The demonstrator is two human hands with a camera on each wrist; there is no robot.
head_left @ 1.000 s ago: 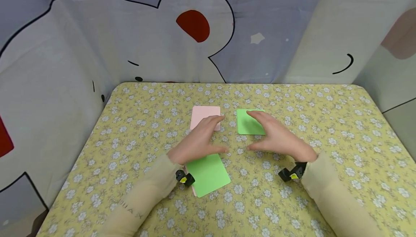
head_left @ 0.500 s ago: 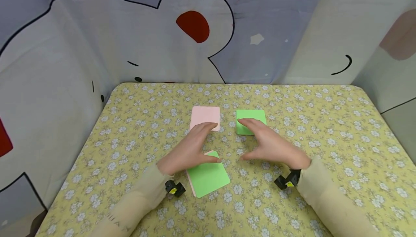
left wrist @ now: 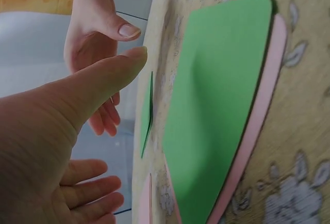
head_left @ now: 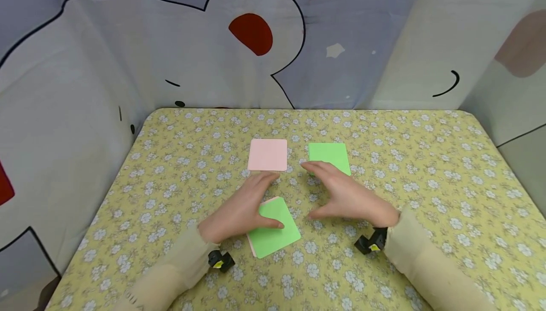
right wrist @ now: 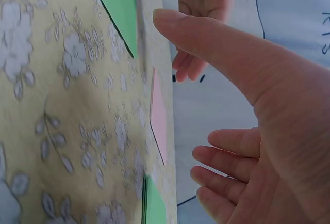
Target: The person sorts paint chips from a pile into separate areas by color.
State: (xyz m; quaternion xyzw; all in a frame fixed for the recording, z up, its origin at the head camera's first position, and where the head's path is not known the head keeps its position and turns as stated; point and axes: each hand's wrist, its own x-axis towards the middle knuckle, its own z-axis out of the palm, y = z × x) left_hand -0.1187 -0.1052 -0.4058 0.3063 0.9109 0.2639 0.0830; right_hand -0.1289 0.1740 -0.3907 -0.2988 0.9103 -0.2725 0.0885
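Observation:
My left hand (head_left: 243,206) hovers above the left edge of a green square card (head_left: 273,237), thumb spread from the fingers and nothing held. That card lies turned at an angle over a pink card (left wrist: 273,59), whose edge peeks out along the side. Farther back lies a flat pink square card (head_left: 268,154), just beyond my left fingertips. My right hand (head_left: 347,197), also spread and holding nothing, is over the table in front of a stack of green cards (head_left: 334,154) and hides its near left corner. In the right wrist view its fingers (right wrist: 232,152) are relaxed.
A yellow flowered cloth (head_left: 426,183) covers the table. Behind it hangs a printed curtain (head_left: 213,55) with cartoon outlines, and similar fabric stands along both sides. Each wrist wears a small black camera (head_left: 221,260).
Both hands have drawn back toward the person and slightly left, uncovering the far pink card and more of the green stack. The cards stay where they were.

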